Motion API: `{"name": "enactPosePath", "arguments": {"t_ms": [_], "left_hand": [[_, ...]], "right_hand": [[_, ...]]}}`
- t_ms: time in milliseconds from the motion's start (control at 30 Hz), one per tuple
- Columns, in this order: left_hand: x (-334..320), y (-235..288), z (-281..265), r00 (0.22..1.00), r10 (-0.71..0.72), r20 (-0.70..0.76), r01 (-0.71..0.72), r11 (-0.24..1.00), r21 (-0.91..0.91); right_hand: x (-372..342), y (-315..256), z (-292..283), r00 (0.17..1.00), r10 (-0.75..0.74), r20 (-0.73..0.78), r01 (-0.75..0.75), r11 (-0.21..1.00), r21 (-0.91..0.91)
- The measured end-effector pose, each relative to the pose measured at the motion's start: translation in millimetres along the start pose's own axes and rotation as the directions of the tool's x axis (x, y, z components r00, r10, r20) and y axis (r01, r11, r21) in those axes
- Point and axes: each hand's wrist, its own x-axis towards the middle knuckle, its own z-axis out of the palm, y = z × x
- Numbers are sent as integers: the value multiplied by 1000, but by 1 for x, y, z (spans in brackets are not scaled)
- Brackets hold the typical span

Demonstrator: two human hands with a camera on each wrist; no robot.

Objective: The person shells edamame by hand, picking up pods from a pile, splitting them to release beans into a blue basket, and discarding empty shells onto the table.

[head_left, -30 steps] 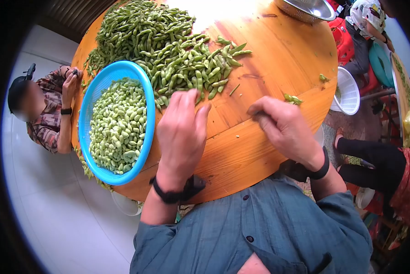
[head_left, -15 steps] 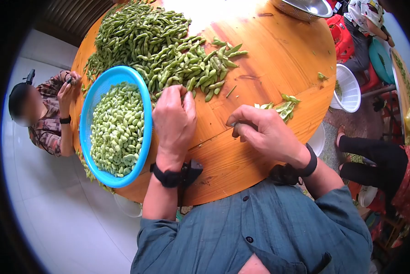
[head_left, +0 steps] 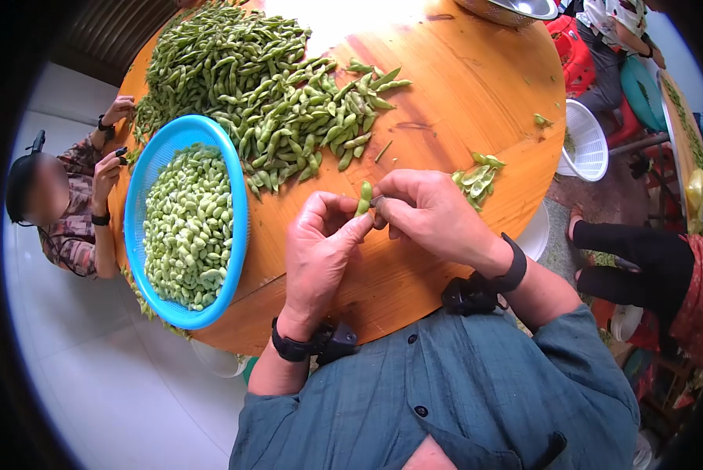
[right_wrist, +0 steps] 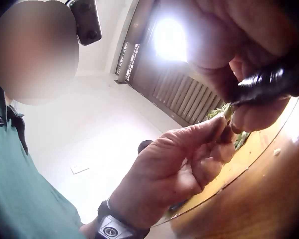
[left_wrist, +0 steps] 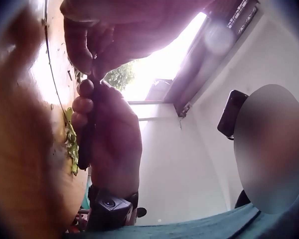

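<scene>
My left hand (head_left: 318,247) pinches a green soybean pod (head_left: 364,197) upright between thumb and fingers. My right hand (head_left: 439,218) meets it, fingertips right at the pod. Curled fingers of the right hand hold a dark, slim, shiny object (right_wrist: 274,82), whose kind I cannot tell; it also shows as a dark stick (left_wrist: 84,144) in the left wrist view. Left of the hands stands a blue basket (head_left: 238,176) full of shelled green beans (head_left: 187,227). A large heap of unshelled pods (head_left: 234,70) lies beyond. Split pods (head_left: 478,180) lie right of my right hand.
Everything rests on a round wooden table (head_left: 469,94). A metal colander (head_left: 516,9) sits at its far edge. A white basket (head_left: 590,153) is off the right side. Another person (head_left: 69,211) works at the left edge; others are at the right.
My left hand has gone to the pod heap and come back towards me with a pod. More split pods have appeared at the right, and my right hand has moved left to the pod.
</scene>
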Motion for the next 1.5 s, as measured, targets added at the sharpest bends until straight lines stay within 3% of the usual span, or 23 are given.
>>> {"name": "enactPosePath", "arguments": {"t_ms": [167, 233, 267, 333, 400, 433, 533, 600, 633, 700, 733, 800, 833, 900, 967, 1033, 1100, 1133, 1167, 1233, 1267, 1333, 1500], "left_hand": [[-1, -2, 4, 999, 44, -19, -43, 998, 46], [-1, -5, 5, 998, 51, -27, -49, 997, 58], [0, -9, 6, 991, 126, -36, -120, 983, 139], [-1, -11, 7, 979, 199, -33, -188, 958, 218], [-4, -9, 7, 928, 369, 61, -351, 803, 482], [-4, -10, 8, 928, 367, 64, -351, 803, 481], [-1, -14, 8, 845, 512, 154, -496, 645, 581], [-1, -14, 8, 881, 462, 101, -460, 787, 411], [-1, -14, 7, 881, 461, 101, -459, 787, 412], [-2, -15, 1, 960, 266, 87, -280, 926, 253], [-2, -12, 0, 960, 266, 87, -279, 926, 253], [-3, -6, -3, 992, 60, 110, -63, 998, 25], [-3, -6, -6, 992, 59, 110, -63, 998, 26], [-2, -5, -10, 982, -42, 185, 81, 976, -204], [0, -3, -9, 982, -80, 169, 117, 968, -222], [-2, 0, -5, 982, -114, 152, 149, 959, -242], [-6, 0, 3, 999, 4, 44, -10, 990, 143], [-6, -3, -1, 990, 127, 56, -139, 902, 409], [-5, -7, -3, 991, 127, 52, -137, 902, 409], [-2, -11, -7, 922, 357, 148, -380, 769, 514], [-3, -10, -7, 922, 358, 147, -380, 769, 514], [-5, -6, -6, 994, 48, 93, -66, 978, 200], [-8, 1, -8, 989, -94, 116, 87, 994, 66]], "right_hand": [[1, 4, 1, 1000, -2, -6, 2, 1000, -16], [2, 11, 3, 992, -126, -34, 123, 990, -70], [2, 10, 3, 992, -123, -37, 120, 990, -71], [1, 8, 5, 974, -218, -55, 199, 949, -243], [0, 10, 9, 968, -239, -72, 211, 939, -272], [0, 12, 10, 962, -261, -84, 225, 927, -300], [1, 16, 9, 942, -330, -60, 290, 891, -348], [2, 15, 8, 941, -335, -48, 306, 902, -304], [2, 15, 8, 940, -338, -34, 319, 912, -259], [1, 14, 5, 942, -335, -5, 321, 907, -274], [0, 14, 4, 944, -330, 25, 323, 901, -289], [-1, 14, 5, 944, -330, 20, 322, 904, -281], [-1, 14, 5, 944, -330, 16, 322, 907, -271], [-1, 13, 5, 943, -331, 15, 323, 907, -270], [-1, 11, 4, 943, -332, 13, 323, 908, -268], [-1, 8, 3, 972, -233, 18, 231, 949, -214], [-2, 3, 1, 973, -227, 48, 232, 943, -240], [-2, 2, 1, 973, -217, 77, 230, 936, -265], [-3, 2, 0, 973, -217, 81, 231, 936, -264], [-3, 3, 0, 967, -241, 83, 254, 922, -293], [-3, 3, 1, 967, -241, 84, 256, 921, -294], [-4, 3, 1, 967, -241, 82, 255, 921, -295], [-2, 11, 2, 964, -249, 89, 264, 927, -267]]}}
